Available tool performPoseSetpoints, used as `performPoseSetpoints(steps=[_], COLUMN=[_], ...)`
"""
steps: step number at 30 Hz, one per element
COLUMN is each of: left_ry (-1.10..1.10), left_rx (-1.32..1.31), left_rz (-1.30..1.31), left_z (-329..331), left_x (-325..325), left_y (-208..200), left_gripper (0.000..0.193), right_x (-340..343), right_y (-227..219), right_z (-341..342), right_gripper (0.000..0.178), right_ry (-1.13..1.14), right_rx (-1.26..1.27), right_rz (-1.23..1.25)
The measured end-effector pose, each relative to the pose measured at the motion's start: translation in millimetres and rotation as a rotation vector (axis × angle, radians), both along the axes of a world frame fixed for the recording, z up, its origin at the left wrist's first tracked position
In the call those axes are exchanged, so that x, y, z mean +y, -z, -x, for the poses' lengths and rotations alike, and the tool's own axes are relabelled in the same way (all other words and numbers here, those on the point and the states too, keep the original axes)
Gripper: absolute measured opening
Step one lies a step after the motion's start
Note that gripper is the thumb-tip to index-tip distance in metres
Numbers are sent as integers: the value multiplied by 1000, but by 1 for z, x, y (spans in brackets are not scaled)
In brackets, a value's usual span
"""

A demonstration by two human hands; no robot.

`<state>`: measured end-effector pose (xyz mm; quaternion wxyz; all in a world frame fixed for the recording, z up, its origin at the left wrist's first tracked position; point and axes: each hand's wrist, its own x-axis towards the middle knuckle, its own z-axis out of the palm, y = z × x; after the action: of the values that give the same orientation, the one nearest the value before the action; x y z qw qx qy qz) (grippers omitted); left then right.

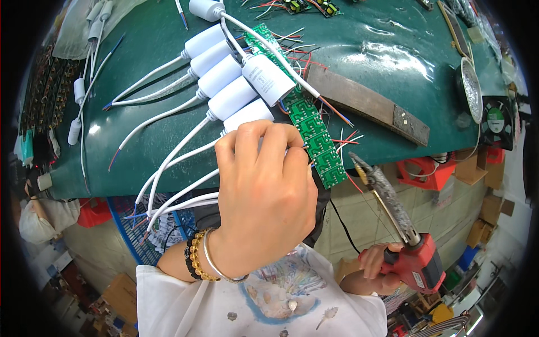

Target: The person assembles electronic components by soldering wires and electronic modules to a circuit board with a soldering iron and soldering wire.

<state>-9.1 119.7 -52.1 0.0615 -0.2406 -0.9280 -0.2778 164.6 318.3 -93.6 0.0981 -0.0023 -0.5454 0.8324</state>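
Observation:
My left hand (266,180) is closed over the near end of a row of white plastic cylinders with white cables, fingers curled down round one of them; its fingertips are hidden. A white cylinder (250,115) shows just beyond the knuckles. Another cylinder (268,78) lies tilted across a strip of green circuit boards (317,137), which runs beside the row. Short red and white wires stick out from the strip's right side. My right hand (382,267) grips a red soldering gun (418,264), its tip pointing up toward the strip's near end, apart from it.
A dark flat bar (370,104) lies on the green table mat (157,62) right of the boards. Further right are a round metal dish (470,90) and a black fan (497,121). A blue basket (126,224) and red stools (426,174) stand below the table edge.

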Motion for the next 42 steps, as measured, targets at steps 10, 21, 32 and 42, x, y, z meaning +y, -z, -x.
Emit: performPoseSetpoints(steps=[10, 21, 32, 42], left_ry=[-21, -15, 39, 21], left_rx=[-46, -61, 0, 128], left_rz=[43, 49, -9, -13], left_z=[1, -1, 0, 0], left_x=[0, 1, -4, -47], left_y=[-3, -9, -6, -55], left_gripper=[17, 15, 14, 31], right_x=[9, 7, -2, -5], right_y=[8, 15, 13, 18], right_z=[26, 34, 33, 17], right_gripper=[65, 64, 61, 58], right_ry=[133, 149, 120, 289], right_rx=[75, 100, 169, 166], right_rz=[12, 50, 100, 81])
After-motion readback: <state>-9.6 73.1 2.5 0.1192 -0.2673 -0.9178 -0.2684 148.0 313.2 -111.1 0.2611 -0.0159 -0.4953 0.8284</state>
